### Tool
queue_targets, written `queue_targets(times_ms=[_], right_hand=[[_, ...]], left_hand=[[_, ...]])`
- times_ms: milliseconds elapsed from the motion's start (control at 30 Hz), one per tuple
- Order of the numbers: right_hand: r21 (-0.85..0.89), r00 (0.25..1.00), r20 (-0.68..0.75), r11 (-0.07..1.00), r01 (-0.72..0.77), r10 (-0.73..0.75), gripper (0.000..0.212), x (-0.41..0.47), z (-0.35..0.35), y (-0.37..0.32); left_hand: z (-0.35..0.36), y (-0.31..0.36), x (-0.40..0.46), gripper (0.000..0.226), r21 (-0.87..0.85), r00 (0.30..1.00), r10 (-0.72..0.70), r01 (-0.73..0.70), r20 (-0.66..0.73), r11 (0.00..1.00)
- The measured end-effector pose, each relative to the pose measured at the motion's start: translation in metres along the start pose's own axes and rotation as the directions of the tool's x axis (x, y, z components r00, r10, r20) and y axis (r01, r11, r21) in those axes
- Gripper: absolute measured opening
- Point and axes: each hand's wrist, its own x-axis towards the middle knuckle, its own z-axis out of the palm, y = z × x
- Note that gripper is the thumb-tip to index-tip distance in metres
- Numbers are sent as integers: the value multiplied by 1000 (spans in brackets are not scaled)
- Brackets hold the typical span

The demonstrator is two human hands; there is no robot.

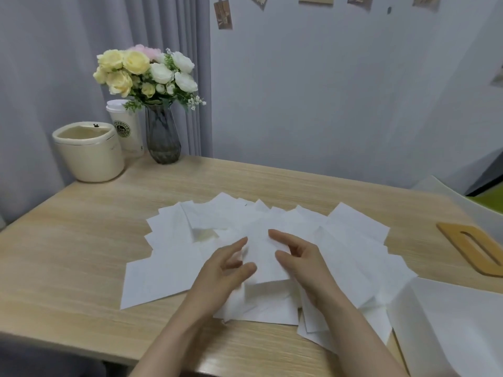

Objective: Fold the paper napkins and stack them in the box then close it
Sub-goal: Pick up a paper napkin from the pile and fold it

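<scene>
- Head view: we see a wooden surface (81,235) with a loose spread of white paper napkins (168,278) fanned across its middle, sheets overlapping at many angles.
- One napkin (268,257) lies on top of the spread, between the two hands, its near edge lifted slightly off the sheets below.
- Left hand (227,270): fingers relaxed and lightly bent, fingertips at the napkin's left edge; we cannot tell whether they pinch it, and the grip reads as loose, not closed.
- Right hand (299,257): fingers extended, thumb apart, resting at the napkin's right edge; grip loose, nothing clasped.
- A white box (449,322) sits at the near right corner, touching the edge of the spread; only part of it shows.
- A wooden lid with a slot (473,248) lies flat on the right, apart from the napkins.
- Far left corner: a cream container (87,156), a paper cup (128,129) and a glass vase of flowers (162,134), close together.
</scene>
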Motion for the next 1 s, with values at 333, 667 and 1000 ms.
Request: queue_targets(times_ms=[333,667,1000], right_hand=[[145,996,-48,986,86,-80,59,-32,2,21],[62,986,-136,992,110,-101,56,-48,-11,17],[82,990,-140,996,24,-12,48,-45,-7,14]], left_hand=[[36,16,-1,69,-356,948,-286,221,-141,908],[51,3,4,10,-398,931,-321,233,-172,888],[51,-1,-2,12,-332,947,-249,173,-201,927]])
